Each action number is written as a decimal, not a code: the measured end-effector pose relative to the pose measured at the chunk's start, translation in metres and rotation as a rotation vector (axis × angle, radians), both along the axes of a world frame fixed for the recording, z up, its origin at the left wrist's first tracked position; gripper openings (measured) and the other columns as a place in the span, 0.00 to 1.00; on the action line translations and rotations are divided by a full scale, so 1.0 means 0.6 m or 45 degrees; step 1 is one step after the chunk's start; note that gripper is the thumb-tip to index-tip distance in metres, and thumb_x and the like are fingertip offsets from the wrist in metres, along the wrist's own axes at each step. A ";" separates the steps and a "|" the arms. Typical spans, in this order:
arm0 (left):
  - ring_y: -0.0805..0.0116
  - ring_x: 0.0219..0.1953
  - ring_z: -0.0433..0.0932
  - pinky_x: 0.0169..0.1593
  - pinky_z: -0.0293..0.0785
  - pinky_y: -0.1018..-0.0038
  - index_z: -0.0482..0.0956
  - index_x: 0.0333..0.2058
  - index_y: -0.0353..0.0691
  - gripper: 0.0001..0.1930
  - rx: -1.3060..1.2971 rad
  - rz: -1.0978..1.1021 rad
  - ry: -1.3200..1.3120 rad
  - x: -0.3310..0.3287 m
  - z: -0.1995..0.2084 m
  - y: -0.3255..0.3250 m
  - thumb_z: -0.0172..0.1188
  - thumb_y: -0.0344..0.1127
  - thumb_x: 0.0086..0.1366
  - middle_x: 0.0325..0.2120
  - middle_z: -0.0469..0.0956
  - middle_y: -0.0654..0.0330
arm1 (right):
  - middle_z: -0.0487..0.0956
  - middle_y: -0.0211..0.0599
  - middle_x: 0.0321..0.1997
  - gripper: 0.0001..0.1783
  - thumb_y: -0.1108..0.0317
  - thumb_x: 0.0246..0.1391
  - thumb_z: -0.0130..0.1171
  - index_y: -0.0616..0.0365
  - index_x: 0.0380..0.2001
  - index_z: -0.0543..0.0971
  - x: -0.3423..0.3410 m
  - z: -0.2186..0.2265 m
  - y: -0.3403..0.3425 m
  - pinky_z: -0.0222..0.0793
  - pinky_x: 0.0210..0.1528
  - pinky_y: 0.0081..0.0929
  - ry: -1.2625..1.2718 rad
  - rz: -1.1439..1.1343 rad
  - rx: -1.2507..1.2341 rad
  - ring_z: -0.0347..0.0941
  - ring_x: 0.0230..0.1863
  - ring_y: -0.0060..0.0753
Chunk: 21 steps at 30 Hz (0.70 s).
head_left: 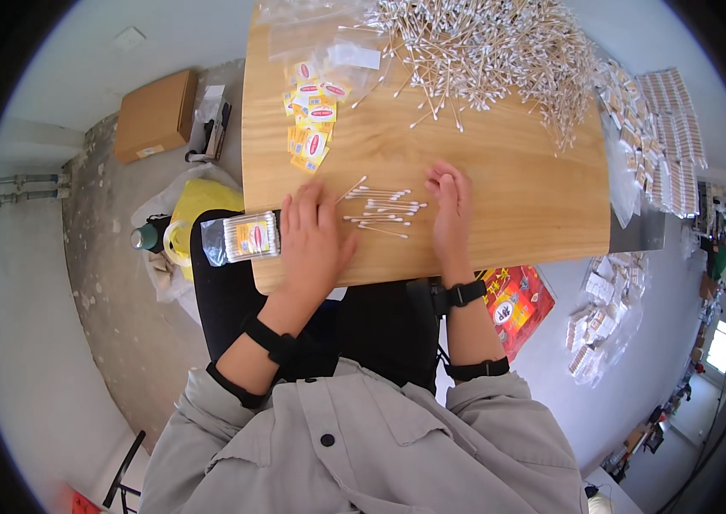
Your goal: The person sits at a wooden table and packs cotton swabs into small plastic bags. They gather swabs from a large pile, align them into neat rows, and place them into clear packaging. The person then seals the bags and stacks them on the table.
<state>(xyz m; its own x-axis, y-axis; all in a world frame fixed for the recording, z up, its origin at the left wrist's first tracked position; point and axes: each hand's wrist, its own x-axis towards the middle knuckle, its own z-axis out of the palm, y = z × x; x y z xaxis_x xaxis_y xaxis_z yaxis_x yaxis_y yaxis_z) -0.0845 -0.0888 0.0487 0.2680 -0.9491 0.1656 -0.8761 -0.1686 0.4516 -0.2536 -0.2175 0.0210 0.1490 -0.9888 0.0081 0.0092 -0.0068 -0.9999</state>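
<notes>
On the wooden table [534,188], a small loose group of cotton swabs [384,206] lies roughly sideways between my hands. My left hand [310,240] rests palm down to their left, fingers stretched out and thumb apart, holding nothing. Against its outer side, at the table's left edge, is a clear packet of cotton swabs [251,236] with a yellow and white card inside; whether the hand touches it I cannot tell. To the right of the loose swabs, my right hand [450,210] stands on its edge with fingers curled together, and nothing shows in them.
A big heap of cotton swabs [491,51] covers the far right of the table. Yellow and white cards [311,111] lie scattered at the far left, near clear plastic bags [311,26]. Stacked swab packs [671,120] stand beyond the right edge. A cardboard box [155,116] sits on the floor.
</notes>
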 end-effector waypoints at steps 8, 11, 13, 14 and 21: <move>0.55 0.46 0.69 0.51 0.61 0.59 0.75 0.33 0.41 0.10 -0.072 0.030 -0.136 0.032 0.003 -0.027 0.66 0.32 0.52 0.39 0.70 0.57 | 0.73 0.40 0.50 0.16 0.65 0.69 0.44 0.67 0.49 0.73 -0.006 0.005 0.021 0.71 0.54 0.27 0.214 -0.012 -0.093 0.74 0.51 0.31; 0.56 0.46 0.70 0.51 0.61 0.60 0.75 0.33 0.41 0.10 -0.096 0.055 -0.236 0.040 -0.001 -0.042 0.65 0.32 0.53 0.39 0.71 0.57 | 0.72 0.40 0.51 0.17 0.65 0.69 0.44 0.67 0.50 0.73 -0.005 0.007 0.024 0.70 0.56 0.27 0.196 -0.007 -0.095 0.73 0.52 0.31; 0.57 0.46 0.70 0.51 0.62 0.60 0.76 0.34 0.41 0.10 -0.095 0.022 -0.251 0.045 -0.004 -0.066 0.64 0.32 0.53 0.39 0.71 0.56 | 0.71 0.41 0.52 0.18 0.64 0.70 0.43 0.67 0.51 0.72 -0.006 -0.002 0.023 0.68 0.59 0.29 0.213 -0.017 -0.112 0.72 0.54 0.33; 0.57 0.47 0.70 0.51 0.62 0.59 0.76 0.34 0.40 0.09 -0.082 -0.014 -0.232 0.048 -0.003 -0.080 0.64 0.32 0.53 0.40 0.72 0.56 | 0.71 0.41 0.53 0.18 0.63 0.70 0.42 0.67 0.51 0.72 -0.005 -0.004 0.024 0.68 0.60 0.29 0.220 -0.015 -0.118 0.72 0.55 0.33; 0.53 0.66 0.60 0.68 0.53 0.55 0.66 0.59 0.35 0.33 -0.049 -0.469 0.120 -0.004 -0.011 -0.093 0.64 0.43 0.57 0.62 0.64 0.50 | 0.66 0.46 0.59 0.25 0.56 0.71 0.36 0.67 0.58 0.65 0.008 -0.011 0.029 0.55 0.69 0.36 -0.156 -0.031 0.002 0.62 0.65 0.41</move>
<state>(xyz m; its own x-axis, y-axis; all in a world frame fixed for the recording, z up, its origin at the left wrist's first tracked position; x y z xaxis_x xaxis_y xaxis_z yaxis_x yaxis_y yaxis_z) -0.0866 -0.1449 0.0423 -0.0745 -0.9782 0.1936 -0.8291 0.1687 0.5331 -0.2490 -0.1999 0.0146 0.1228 -0.9922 0.0230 0.1308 -0.0068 -0.9914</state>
